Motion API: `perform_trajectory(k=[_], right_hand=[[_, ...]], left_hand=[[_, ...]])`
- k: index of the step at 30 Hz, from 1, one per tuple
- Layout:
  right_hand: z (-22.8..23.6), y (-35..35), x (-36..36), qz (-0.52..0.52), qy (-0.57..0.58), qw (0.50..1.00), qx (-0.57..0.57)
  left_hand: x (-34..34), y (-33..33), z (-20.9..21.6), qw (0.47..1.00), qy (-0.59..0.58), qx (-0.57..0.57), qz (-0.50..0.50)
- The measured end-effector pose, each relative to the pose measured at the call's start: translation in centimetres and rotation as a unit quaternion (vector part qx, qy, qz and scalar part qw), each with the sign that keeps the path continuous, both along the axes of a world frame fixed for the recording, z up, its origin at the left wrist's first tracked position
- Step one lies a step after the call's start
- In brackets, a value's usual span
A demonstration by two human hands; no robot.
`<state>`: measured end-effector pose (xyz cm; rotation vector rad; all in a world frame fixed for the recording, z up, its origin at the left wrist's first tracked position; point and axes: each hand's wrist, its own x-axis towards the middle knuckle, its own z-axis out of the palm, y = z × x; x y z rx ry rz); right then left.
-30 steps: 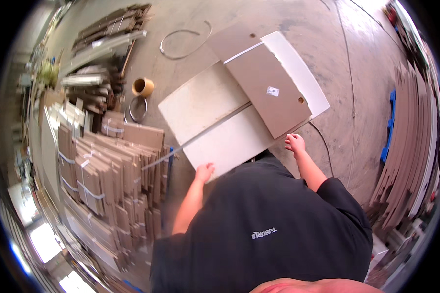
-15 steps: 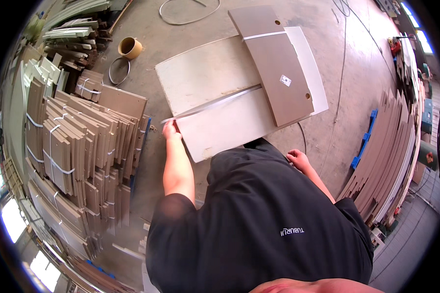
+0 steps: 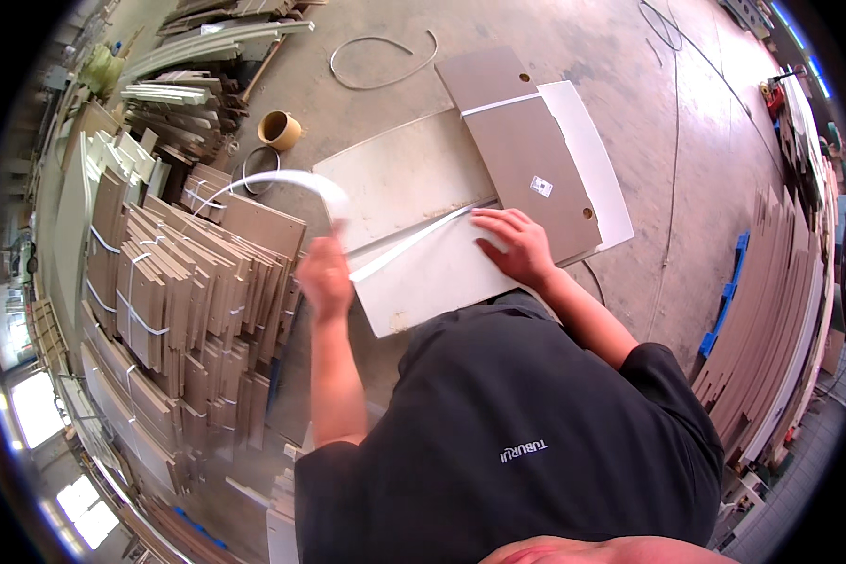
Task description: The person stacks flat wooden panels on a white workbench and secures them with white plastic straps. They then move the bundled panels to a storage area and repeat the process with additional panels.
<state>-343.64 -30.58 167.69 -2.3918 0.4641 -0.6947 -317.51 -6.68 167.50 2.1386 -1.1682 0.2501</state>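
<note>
Your left hand (image 3: 326,279) is curled around a white strap (image 3: 296,177), near the left edge of the boards, though it is blurry and you can't see the fingertips well. One part of the strap makes a big bend out to the left, over toward the pile of brown boards (image 3: 174,273). The other part runs to the right, over the near white board (image 3: 423,287), and gets to the fingertips of your right hand (image 3: 515,242). That right hand is spread, palm down, with the thumb away from the fingers. You can't tell if it presses on the strap.

Past the near white board lies a far white board (image 3: 399,174), with a dark gap between them. On the right, a brown board (image 3: 517,141) lies across both. It has two round holes, a small white label (image 3: 541,186) and a white band (image 3: 500,105) near its far end. A white sheet (image 3: 592,169) with a rough edge sticks out on its right side. Far to the left, a yellow-brown tube (image 3: 291,133) sits on the floor (image 3: 714,169).
</note>
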Motion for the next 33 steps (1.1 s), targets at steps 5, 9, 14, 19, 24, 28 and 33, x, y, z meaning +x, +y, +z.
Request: perform_trajectory(k=[5,9,14,19,24,28,33], right_hand=[[1.8,-2.3,0.7,0.112,0.018,0.983,-0.143],[-4.3,-8.0,-4.9,0.032,0.095,0.982,-0.159],[-12.6,-17.2,-15.7,-0.127,0.198,0.958,-0.165],[-20.1,-26.4,-25.7,-0.288,0.304,0.904,-0.086],[-21.6,-32.7,-26.8,-0.437,0.156,0.881,0.088],[-24.0,-34.9,-24.7,-0.449,0.038,0.854,0.259],[-28.6,-34.7,-21.3,-0.441,0.054,0.836,0.321]], left_hand=[[-9.9,-7.1,5.1,0.977,-0.013,0.117,-0.176],[-11.6,-7.5,5.5,0.991,0.118,0.033,-0.056],[-10.9,-6.0,7.8,0.987,0.126,-0.065,0.071],[-10.7,-6.4,9.2,0.898,0.295,-0.289,0.155],[-12.6,-8.8,10.6,0.881,0.308,-0.331,0.141],[-14.6,-10.7,11.6,0.898,0.313,-0.296,0.089],[-16.4,-11.4,12.4,0.91,0.307,-0.265,0.081]])
